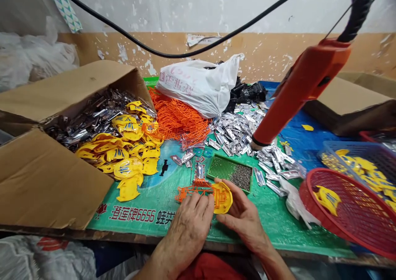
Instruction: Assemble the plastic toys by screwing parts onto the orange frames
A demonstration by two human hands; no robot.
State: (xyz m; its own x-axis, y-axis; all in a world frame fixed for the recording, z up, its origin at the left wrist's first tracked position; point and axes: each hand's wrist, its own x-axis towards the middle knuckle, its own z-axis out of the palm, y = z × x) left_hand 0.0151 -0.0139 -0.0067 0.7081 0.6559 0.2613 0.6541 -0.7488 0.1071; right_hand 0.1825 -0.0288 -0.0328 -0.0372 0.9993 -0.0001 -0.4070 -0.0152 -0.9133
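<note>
Low over the front of the table, my left hand (pixel 192 218) is closed on an orange plastic frame (pixel 183 192). The frame reaches to the right into a yellow plastic shell (pixel 227 198), whose rounded rim is gripped by my right hand (pixel 244 218), thumb below and fingers behind. My left fingertips touch near where the frame meets the shell; what lies under them is hidden. Just beyond my hands is a green tray (pixel 221 166) with small metal screws (pixel 243 176) heaped at its right end.
A red power screwdriver (pixel 300 94) hangs at upper right. Yellow shells (pixel 123 156) spill from a cardboard box (pixel 55 185). Orange frames (pixel 181 121), a white bag (pixel 194 86) and silver parts (pixel 235 127) fill the back. A red basket (pixel 365 222) stands at right.
</note>
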